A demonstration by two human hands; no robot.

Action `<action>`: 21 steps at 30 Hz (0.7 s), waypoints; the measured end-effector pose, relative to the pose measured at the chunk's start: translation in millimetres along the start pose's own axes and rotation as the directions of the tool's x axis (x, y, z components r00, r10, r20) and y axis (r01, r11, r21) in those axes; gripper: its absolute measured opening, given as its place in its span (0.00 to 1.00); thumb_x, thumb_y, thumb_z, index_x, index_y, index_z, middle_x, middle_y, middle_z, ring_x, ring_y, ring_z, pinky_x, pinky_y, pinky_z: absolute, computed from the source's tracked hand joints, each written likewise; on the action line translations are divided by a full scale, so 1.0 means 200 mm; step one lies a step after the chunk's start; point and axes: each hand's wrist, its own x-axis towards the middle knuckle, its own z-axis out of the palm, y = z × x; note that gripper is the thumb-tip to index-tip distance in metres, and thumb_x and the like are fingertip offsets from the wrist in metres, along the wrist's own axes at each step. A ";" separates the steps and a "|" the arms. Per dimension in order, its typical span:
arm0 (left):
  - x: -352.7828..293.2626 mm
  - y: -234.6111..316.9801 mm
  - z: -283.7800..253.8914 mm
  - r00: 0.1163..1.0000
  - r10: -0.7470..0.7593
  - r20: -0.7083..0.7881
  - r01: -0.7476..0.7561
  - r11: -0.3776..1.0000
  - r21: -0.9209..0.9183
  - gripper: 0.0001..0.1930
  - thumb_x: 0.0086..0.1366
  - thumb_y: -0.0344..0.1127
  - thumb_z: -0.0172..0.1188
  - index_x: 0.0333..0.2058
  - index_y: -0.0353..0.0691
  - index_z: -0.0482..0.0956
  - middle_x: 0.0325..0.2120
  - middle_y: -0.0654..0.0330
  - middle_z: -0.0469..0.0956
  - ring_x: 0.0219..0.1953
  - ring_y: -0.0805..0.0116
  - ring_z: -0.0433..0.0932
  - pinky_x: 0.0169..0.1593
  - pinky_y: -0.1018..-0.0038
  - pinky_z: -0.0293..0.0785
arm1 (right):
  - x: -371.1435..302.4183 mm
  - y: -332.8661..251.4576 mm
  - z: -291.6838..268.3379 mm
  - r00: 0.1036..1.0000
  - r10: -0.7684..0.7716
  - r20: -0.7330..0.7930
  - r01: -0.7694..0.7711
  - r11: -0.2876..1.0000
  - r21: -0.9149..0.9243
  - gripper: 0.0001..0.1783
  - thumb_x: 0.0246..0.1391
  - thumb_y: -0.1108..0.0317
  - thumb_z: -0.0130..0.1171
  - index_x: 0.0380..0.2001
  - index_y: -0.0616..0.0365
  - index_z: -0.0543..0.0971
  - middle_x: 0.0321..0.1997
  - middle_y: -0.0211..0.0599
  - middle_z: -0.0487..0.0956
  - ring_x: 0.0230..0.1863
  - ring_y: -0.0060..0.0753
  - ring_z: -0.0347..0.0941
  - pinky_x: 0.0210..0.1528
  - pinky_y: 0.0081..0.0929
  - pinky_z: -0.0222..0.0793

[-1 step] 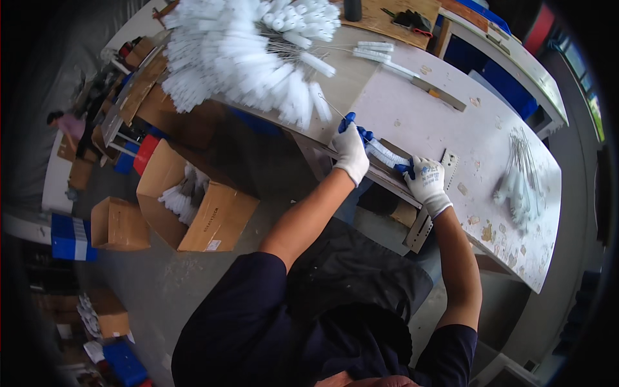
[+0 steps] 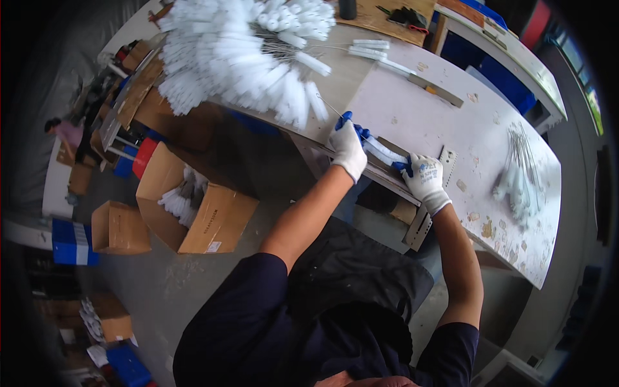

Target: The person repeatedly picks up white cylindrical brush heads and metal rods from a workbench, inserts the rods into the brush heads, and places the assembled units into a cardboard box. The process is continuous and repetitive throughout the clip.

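Note:
A white-bristled wire brush (image 2: 384,153) is stretched between my gloved hands at the near edge of the table, slightly bowed. My left hand (image 2: 349,147), in a white glove with blue fingertips, is closed on its thin wire stem (image 2: 331,108), which ends in a small loop beyond the fingers. At the other end of the bristles, my right hand (image 2: 426,178) is closed around the tip, which its fingers hide. A grey metal bar (image 2: 393,147) lies under and behind the brush. Beside the right hand is a perforated metal strip (image 2: 447,165).
A big heap of white brushes (image 2: 238,58) covers the table's left end. A smaller bunch (image 2: 519,177) lies at the right, and another bar (image 2: 435,89) farther back. An open cardboard box (image 2: 216,216) with brushes stands on the floor at left. A person (image 2: 68,135) bends far left.
The view has shifted slightly. Both hands keep their grip on the brush and stay in nearly the same place; its bristles look smoother now.

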 end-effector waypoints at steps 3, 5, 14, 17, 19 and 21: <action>0.17 -0.07 0.02 1.000 0.007 0.001 -0.007 1.000 -0.026 0.06 0.69 0.36 0.56 0.32 0.46 0.72 0.19 0.69 0.63 0.19 0.74 0.64 0.25 0.73 0.65 | 0.02 -0.01 -0.01 0.998 -0.047 -0.037 0.047 0.999 0.001 0.18 0.54 0.51 0.63 0.37 0.55 0.78 0.35 0.41 0.83 0.43 0.46 0.80 0.49 0.41 0.72; 0.24 -0.11 0.08 0.999 -0.032 0.019 0.033 0.998 -0.050 0.06 0.68 0.35 0.57 0.31 0.46 0.72 0.17 0.69 0.62 0.17 0.74 0.62 0.24 0.72 0.62 | 0.04 0.04 0.00 0.995 -0.086 0.051 0.085 0.996 0.012 0.19 0.55 0.51 0.63 0.38 0.55 0.78 0.35 0.41 0.83 0.42 0.46 0.81 0.48 0.41 0.73; 0.27 -0.32 0.43 0.969 -0.163 0.184 0.070 0.902 0.426 0.05 0.65 0.29 0.56 0.35 0.40 0.80 0.14 0.69 0.63 0.15 0.74 0.62 0.21 0.72 0.58 | -0.04 0.12 0.05 0.986 -0.161 0.035 0.160 0.986 0.037 0.20 0.52 0.50 0.65 0.37 0.55 0.77 0.35 0.40 0.83 0.40 0.43 0.81 0.46 0.40 0.74; 0.31 -0.59 0.51 0.923 -0.075 0.376 -0.231 0.675 0.701 0.06 0.64 0.29 0.56 0.32 0.37 0.82 0.16 0.67 0.69 0.17 0.74 0.67 0.21 0.71 0.63 | -0.02 0.10 0.10 0.977 -0.200 -0.071 0.207 0.971 0.120 0.21 0.50 0.49 0.66 0.36 0.55 0.78 0.34 0.39 0.82 0.38 0.44 0.80 0.44 0.40 0.73; 0.17 -0.65 0.60 0.807 -0.033 0.590 -0.489 0.523 0.698 0.07 0.62 0.30 0.56 0.29 0.37 0.82 0.17 0.64 0.73 0.17 0.73 0.70 0.20 0.68 0.66 | 0.00 0.11 0.07 0.981 -0.183 -0.057 0.190 0.970 0.149 0.21 0.49 0.48 0.66 0.35 0.55 0.78 0.34 0.38 0.82 0.38 0.45 0.80 0.44 0.40 0.73; 0.27 -0.63 0.63 0.858 -0.039 0.512 -0.427 0.500 0.754 0.07 0.62 0.31 0.56 0.29 0.38 0.82 0.17 0.64 0.73 0.16 0.72 0.69 0.20 0.67 0.65 | 0.01 0.07 0.02 0.994 -0.100 -0.047 0.105 0.985 0.138 0.21 0.51 0.47 0.64 0.34 0.55 0.79 0.32 0.40 0.83 0.37 0.46 0.81 0.45 0.40 0.74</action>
